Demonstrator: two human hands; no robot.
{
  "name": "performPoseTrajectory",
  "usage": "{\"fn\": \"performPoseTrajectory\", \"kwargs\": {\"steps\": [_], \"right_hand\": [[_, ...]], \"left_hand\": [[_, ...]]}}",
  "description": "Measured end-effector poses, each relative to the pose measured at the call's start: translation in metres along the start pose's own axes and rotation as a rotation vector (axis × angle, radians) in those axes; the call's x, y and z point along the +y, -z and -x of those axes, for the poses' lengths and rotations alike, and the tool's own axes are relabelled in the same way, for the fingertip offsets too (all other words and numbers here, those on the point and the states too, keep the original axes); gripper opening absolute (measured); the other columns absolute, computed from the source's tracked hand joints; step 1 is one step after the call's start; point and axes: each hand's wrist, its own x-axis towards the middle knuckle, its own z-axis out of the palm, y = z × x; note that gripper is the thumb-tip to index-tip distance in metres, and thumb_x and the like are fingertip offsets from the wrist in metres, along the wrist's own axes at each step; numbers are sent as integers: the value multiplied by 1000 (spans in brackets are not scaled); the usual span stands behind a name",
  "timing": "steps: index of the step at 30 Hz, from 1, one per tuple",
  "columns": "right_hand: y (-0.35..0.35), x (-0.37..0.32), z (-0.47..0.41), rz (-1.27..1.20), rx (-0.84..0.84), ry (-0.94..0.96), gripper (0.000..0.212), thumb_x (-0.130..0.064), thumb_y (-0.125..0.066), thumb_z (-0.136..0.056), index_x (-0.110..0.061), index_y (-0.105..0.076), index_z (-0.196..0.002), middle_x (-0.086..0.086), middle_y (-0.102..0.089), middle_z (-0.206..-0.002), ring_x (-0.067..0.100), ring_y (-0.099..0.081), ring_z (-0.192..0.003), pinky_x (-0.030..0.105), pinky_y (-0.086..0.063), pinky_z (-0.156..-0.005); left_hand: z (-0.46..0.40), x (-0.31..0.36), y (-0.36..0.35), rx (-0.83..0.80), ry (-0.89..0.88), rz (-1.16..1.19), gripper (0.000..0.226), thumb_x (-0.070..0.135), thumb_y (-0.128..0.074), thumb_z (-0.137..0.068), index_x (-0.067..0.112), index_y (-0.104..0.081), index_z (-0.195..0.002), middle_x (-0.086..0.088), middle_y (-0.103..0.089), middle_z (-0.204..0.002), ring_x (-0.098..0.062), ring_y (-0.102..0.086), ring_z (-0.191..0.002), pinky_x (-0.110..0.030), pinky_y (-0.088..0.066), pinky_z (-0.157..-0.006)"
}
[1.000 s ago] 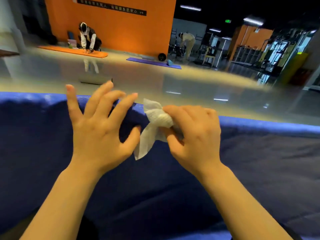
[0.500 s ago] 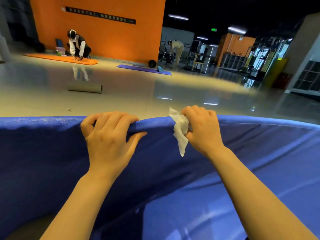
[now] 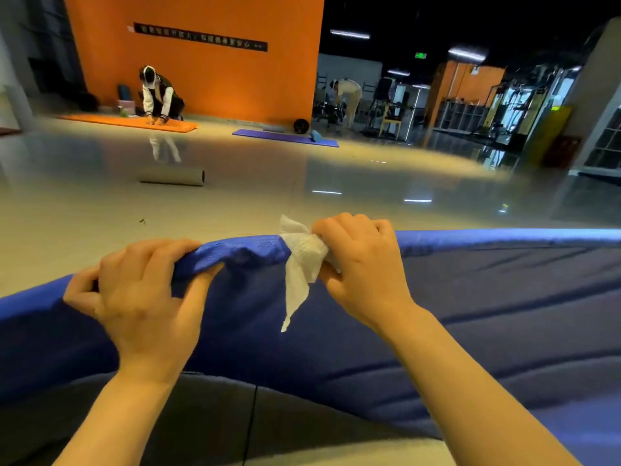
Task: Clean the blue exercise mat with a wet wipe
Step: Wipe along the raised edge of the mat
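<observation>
Left hand grips the blue mat's raised far edge; right hand pinches the wipe against it. A loosened grip could drop both.

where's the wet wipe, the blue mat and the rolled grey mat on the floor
wet wipe (image 3: 302,260): head view, on the bunched white part beside the right fingers.
blue mat (image 3: 504,297): head view, on its bare surface right of the hands.
rolled grey mat (image 3: 171,176): head view, on the middle of the roll.

A black strip on the orange wall, at eleven o'clock, carries a line of characters too blurred to read. A green lit sign at one o'clock is equally unreadable.
</observation>
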Motion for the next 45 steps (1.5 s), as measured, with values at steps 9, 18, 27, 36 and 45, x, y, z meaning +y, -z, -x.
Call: {"fn": "performPoseTrajectory", "kwargs": {"steps": [9,18,27,36,45], "right_hand": [[18,-45,-4,-125,43,-40,29,-28,-48,-72,-17,-64,-93,-4,-59,-78,22,-49,-68,34,-31,-60],[20,-55,18,35,-168,33,71,-48,-57,-79,-14,-49,-141,5,-30,-158,26,-33,-141,61,-27,-109],[4,-62,14,35,32,148,42,-20,-34,-102,-7,-63,-128,8,-64,-128,27,-59,-119,44,-33,-111],[55,76,63,371,52,-173,39,-7,-50,-84,-1,-65,-120,16,-67,-120,39,-58,-118,51,-23,-115],[12,-13,35,-119,240,-303,36,-17,-40,-93,-4,-68,-112,9,-67,-115,22,-53,-113,24,-17,-116]], "left_hand": [[-30,-24,21,-91,-9,4,30,31,-57,-97,12,-64,-120,-11,-61,-119,-34,-51,-121,-70,-21,-110],[-16,15,18,-204,-141,48,41,39,-56,-85,18,-66,-118,-2,-64,-116,-20,-47,-122,-44,6,-117],[-15,14,15,-107,-175,113,19,29,-59,-89,17,-68,-100,-5,-70,-100,-23,-51,-107,-31,-12,-108],[-16,14,26,-67,-164,82,23,33,-66,-91,16,-75,-103,-1,-70,-102,-22,-53,-105,-26,-10,-105],[-15,15,27,-49,-154,77,25,36,-63,-94,17,-74,-105,0,-71,-103,-21,-53,-104,-26,-11,-104]]}}
